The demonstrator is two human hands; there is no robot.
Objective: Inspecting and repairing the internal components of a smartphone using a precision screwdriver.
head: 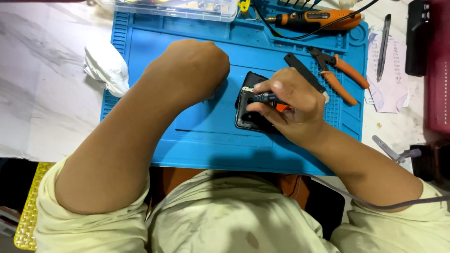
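Right now your right hand pinches a dark-tipped, orange-handled tool between thumb and fingers, its tip pointing left onto the upper left corner of the small black device; the device lies on the blue work mat, right of the mat's middle, its long axis running roughly from the near edge toward the far edge, tilted a little; most of its right side is hidden under your fingers. Your left hand sits just left of the device, curled into a loose fist with the knuckles up; whether its fingertips touch the device or the mat you cannot tell, since the back of the hand hides them. The right hand is the nearer of the two, lying over the device itself.

Toward the mat's right edge lie orange-handled pliers and a dark flat strip, both close behind your right knuckles; along the far edge sit an orange and black power tool and a clear plastic box; a crumpled white cloth rests at the mat's left edge. The bare stretch of mat lies left of the device and toward the near edge, between your forearms.
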